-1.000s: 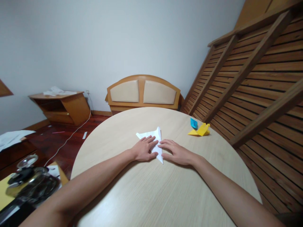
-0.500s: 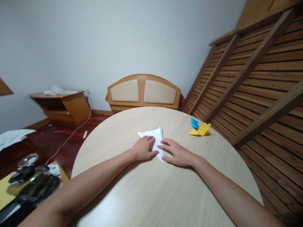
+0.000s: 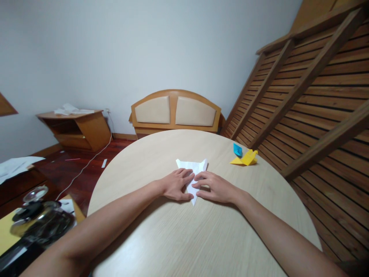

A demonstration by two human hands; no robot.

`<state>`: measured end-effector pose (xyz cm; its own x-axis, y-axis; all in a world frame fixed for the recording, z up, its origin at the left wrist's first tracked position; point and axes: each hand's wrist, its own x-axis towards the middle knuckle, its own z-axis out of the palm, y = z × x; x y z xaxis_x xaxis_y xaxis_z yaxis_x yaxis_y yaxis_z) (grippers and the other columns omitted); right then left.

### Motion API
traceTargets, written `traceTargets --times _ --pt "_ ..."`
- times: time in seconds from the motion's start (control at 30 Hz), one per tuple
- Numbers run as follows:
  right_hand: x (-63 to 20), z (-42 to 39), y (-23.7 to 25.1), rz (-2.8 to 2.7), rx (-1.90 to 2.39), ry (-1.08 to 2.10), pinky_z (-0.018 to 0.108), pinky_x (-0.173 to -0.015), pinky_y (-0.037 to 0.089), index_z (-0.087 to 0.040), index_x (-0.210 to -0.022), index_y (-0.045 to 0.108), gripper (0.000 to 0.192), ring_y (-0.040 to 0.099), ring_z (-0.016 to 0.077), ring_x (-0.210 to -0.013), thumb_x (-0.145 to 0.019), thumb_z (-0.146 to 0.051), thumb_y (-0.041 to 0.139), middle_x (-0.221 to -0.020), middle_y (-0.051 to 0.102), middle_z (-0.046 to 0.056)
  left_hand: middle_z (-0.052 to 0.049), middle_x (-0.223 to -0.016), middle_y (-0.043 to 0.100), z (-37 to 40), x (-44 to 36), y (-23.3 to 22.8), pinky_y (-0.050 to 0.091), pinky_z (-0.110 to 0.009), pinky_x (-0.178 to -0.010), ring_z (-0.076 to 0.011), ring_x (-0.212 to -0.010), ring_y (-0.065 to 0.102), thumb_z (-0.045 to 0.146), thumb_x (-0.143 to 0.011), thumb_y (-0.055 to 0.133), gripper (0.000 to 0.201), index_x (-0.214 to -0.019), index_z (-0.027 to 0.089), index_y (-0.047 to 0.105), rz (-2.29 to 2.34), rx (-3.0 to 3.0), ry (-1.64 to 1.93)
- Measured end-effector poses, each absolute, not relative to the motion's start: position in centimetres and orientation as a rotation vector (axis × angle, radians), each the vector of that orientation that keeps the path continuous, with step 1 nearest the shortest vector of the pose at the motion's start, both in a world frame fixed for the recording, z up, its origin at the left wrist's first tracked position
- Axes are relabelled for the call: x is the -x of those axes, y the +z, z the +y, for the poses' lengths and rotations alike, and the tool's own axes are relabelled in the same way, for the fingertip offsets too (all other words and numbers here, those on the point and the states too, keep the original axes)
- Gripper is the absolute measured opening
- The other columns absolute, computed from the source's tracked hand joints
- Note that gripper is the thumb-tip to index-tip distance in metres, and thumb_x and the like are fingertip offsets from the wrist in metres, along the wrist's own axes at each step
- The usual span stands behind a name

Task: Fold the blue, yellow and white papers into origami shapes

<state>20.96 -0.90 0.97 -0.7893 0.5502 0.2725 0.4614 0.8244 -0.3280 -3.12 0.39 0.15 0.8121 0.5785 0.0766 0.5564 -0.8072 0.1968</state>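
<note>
Left hand: palm down, fingers extended, loosely spread, closed around nothing; fingers rest on the left part of a folded white paper. Right hand: fingers slightly bent and parted, thumb apart from them; fingertips at the paper's right edge, no pinch visible. Paper lies between the hands on a round table, one narrow point toward the person, two corners at the far side. Its middle is partly covered by fingers. Near the table's far right edge: a blue folded paper just beside a yellow folded paper. Beyond the table: headboard with two pale panels; to the right, a slanted slatted wooden frame.
</note>
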Motion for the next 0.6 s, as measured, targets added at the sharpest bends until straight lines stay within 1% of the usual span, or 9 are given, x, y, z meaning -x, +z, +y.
traceTargets --times 0.07,0.2,0.27,0.33,0.4,0.47,0.6 --pt "-20.9 -1.0 1.0 -2.657 0.781 0.347 0.039 -0.102 0.044 -0.023 -0.117 0.071 0.031 0.057 0.0247 -0.117 -0.090 -0.036 0.065 -0.125 0.063 0.009 -0.020 -0.160 0.026 0.2 3.1 0.2 0.024 -0.051 -0.119 -0.0397 -0.146 0.027 0.064 -0.084 0.056 0.088 -0.152 0.013 0.033 0.906 -2.812 0.148" --pt "-20.6 -1.1 0.9 -2.654 0.851 0.321 0.043 -0.106 0.041 -0.024 -0.126 0.065 0.042 0.052 0.0272 -0.125 -0.088 -0.041 0.066 -0.133 0.059 0.010 -0.020 -0.162 0.017 0.1 3.0 0.1 0.018 -0.051 -0.121 -0.0371 -0.150 0.018 0.069 -0.083 0.052 0.099 -0.156 0.010 0.020 0.963 -2.754 0.073" --pt "-20.4 -1.2 0.8 -2.654 0.885 0.291 0.046 -0.109 0.038 -0.025 -0.128 0.063 0.043 0.049 0.0279 -0.129 -0.088 -0.041 0.065 -0.135 0.058 0.010 -0.020 -0.163 0.015 0.2 3.0 -0.1 0.016 -0.050 -0.122 -0.0356 -0.150 0.017 0.069 -0.084 0.051 0.101 -0.157 0.009 0.017 0.957 -2.739 0.060" --pt "-20.4 -1.2 0.7 -2.657 0.920 0.259 0.050 -0.113 0.031 -0.026 -0.126 0.064 0.041 0.044 0.0291 -0.134 -0.088 -0.042 0.064 -0.135 0.058 0.009 -0.021 -0.162 0.015 0.4 3.0 -0.2 0.016 -0.050 -0.122 -0.0349 -0.150 0.016 0.068 -0.083 0.053 0.102 -0.157 0.008 0.016 0.929 -2.736 0.079" --pt "-20.4 -1.1 0.5 -2.647 0.981 0.237 0.054 -0.117 0.022 -0.026 -0.125 0.063 0.044 0.038 0.0314 -0.139 -0.086 -0.047 0.065 -0.137 0.057 0.008 -0.021 -0.162 0.015 0.4 3.1 -0.2 0.016 -0.051 -0.122 -0.0347 -0.151 0.016 0.067 -0.082 0.055 0.103 -0.157 0.008 0.015 0.887 -2.741 0.111" --pt "-20.6 -0.8 0.2 -2.612 1.080 0.229 0.057 -0.119 0.014 -0.024 -0.129 0.060 0.058 0.032 0.0339 -0.143 -0.082 -0.056 0.067 -0.142 0.054 0.010 -0.021 -0.162 0.015 0.5 3.1 -0.2 0.016 -0.052 -0.122 -0.0347 -0.151 0.015 0.067 -0.082 0.057 0.104 -0.157 0.009 0.015 0.857 -2.745 0.130" --pt "-21.1 -0.2 -0.7 -2.567 1.267 0.266 0.058 -0.120 0.008 -0.020 -0.145 0.046 0.091 0.023 0.0360 -0.147 -0.074 -0.075 0.063 -0.155 0.040 0.014 -0.022 -0.161 0.015 0.3 3.0 -0.1 0.014 -0.051 -0.123 -0.0348 -0.151 0.015 0.066 -0.082 0.057 0.103 -0.156 0.007 0.018 0.857 -2.738 0.117"
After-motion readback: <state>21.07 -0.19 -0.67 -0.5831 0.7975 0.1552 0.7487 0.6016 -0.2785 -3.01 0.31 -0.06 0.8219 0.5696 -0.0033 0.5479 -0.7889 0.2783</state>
